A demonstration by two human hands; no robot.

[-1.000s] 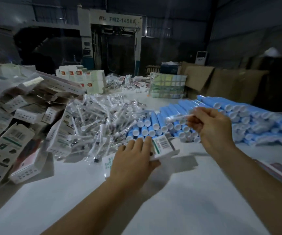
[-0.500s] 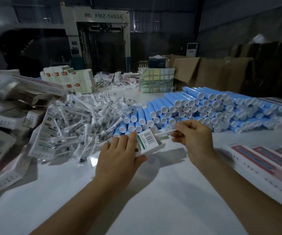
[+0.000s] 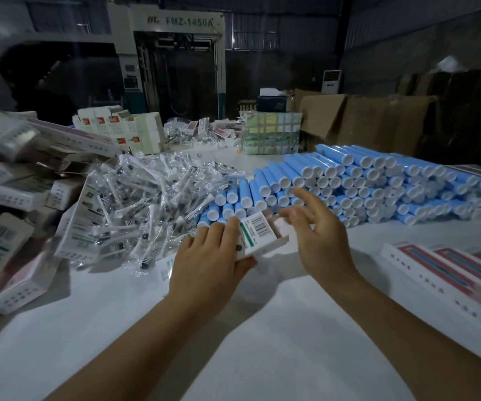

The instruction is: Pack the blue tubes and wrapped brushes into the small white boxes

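My feed is dim and bluish, brightest on the white table (image 3: pixel 262 357) at lower centre, while the hall across the top sinks into near-black. Soft shadows fall beneath both forearms. The wide lens bends the frame edges, and the left margin smears into blur and hazy glare.

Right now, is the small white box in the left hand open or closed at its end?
Open: the small white box shows a raised flap at its right end, beside the right hand.
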